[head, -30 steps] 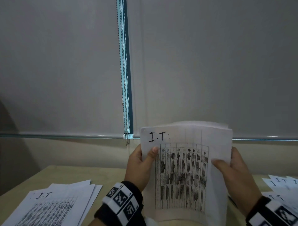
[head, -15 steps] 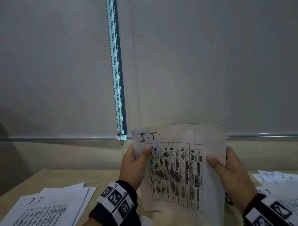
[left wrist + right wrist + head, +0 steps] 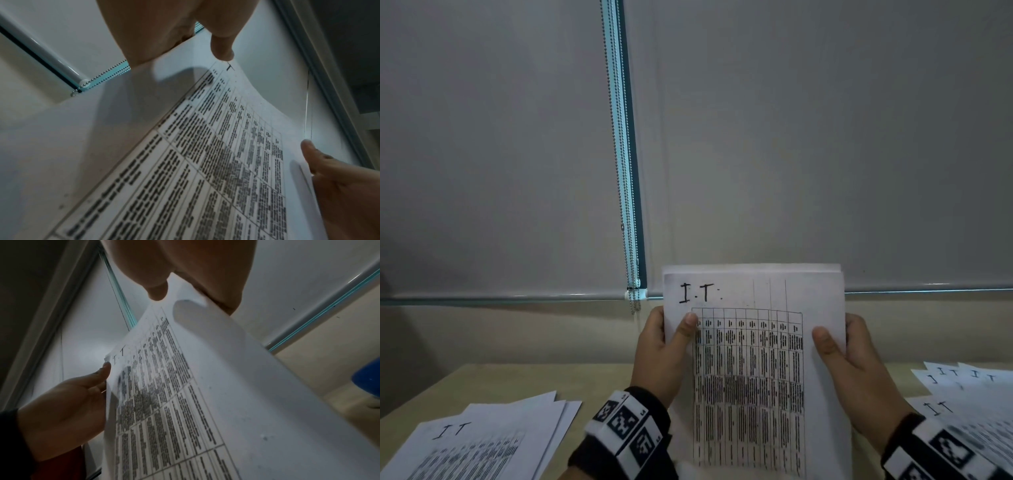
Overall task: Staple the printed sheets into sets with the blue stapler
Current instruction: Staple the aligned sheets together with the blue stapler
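The left hand (image 3: 659,353) grips the left edge of a sheaf of printed sheets (image 3: 750,373), thumb on the front and fingers behind; the right hand (image 3: 856,370) grips the right edge the same way, so the sheaf stands upright above the table (image 3: 599,380). More printed sheets lie at the left (image 3: 479,442) and right (image 3: 959,394); the right wrist view shows a blue object (image 3: 368,379) beyond the sheaf; whether it is the stapler I cannot tell.

An office, by the look of it: a pale wooden desk (image 3: 493,380) carries loose piles of printed sheets (image 3: 482,442) left and right of the hands, and beyond them hangs a grey roller blind (image 3: 791,137) with a bead chain (image 3: 625,205).
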`<state>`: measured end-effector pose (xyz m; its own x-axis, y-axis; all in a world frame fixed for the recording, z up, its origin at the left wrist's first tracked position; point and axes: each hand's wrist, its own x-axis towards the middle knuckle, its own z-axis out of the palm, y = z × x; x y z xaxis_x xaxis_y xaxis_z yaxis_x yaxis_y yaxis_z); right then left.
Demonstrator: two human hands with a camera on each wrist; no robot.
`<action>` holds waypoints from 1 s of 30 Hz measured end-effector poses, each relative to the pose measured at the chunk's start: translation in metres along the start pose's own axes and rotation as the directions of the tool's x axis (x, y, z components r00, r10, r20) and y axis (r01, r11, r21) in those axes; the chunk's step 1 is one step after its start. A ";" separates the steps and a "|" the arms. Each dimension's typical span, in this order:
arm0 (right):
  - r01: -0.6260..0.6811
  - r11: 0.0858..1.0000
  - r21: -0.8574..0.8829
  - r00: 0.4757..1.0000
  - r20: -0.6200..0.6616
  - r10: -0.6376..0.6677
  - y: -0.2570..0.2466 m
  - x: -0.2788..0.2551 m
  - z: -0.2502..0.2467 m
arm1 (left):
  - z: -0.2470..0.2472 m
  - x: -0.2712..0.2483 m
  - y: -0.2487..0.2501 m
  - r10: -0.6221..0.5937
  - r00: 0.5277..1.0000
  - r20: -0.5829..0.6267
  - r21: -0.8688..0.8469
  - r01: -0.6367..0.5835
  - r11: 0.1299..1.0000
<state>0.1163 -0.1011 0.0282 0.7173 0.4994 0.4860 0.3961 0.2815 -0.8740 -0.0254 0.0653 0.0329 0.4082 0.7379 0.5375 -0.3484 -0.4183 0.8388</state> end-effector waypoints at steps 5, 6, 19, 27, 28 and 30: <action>0.078 0.997 0.013 0.996 -0.045 -0.078 -0.006 0.005 0.002 | 0.003 0.001 0.007 0.022 1.000 0.006 -0.019 -0.022 1.000; 0.089 0.996 0.030 0.995 -0.051 -0.087 -0.006 0.005 0.002 | 0.003 0.000 0.007 0.025 1.000 0.006 -0.031 -0.024 0.999; -0.006 0.998 0.062 1.000 -0.005 0.006 -0.012 -0.002 -0.004 | 0.002 -0.006 0.008 0.046 0.999 0.016 -0.031 -0.045 0.998; -0.060 0.995 0.081 0.998 -0.001 0.060 -0.005 -0.005 -0.006 | 0.001 -0.007 0.006 0.058 0.998 0.014 -0.019 -0.058 0.998; -0.057 0.996 0.075 0.998 0.001 0.057 -0.005 -0.004 -0.006 | 0.002 -0.006 0.007 0.062 0.998 0.009 -0.011 -0.061 0.998; -0.051 0.996 0.066 0.999 0.000 0.051 -0.008 -0.004 -0.005 | 0.002 -0.006 0.005 0.052 0.999 -0.009 -0.007 -0.052 0.999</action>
<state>0.1127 -0.1092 0.0331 0.7366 0.5133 0.4405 0.3201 0.3092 -0.8955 -0.0277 0.0574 0.0343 0.3823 0.7199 0.5793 -0.3746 -0.4524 0.8093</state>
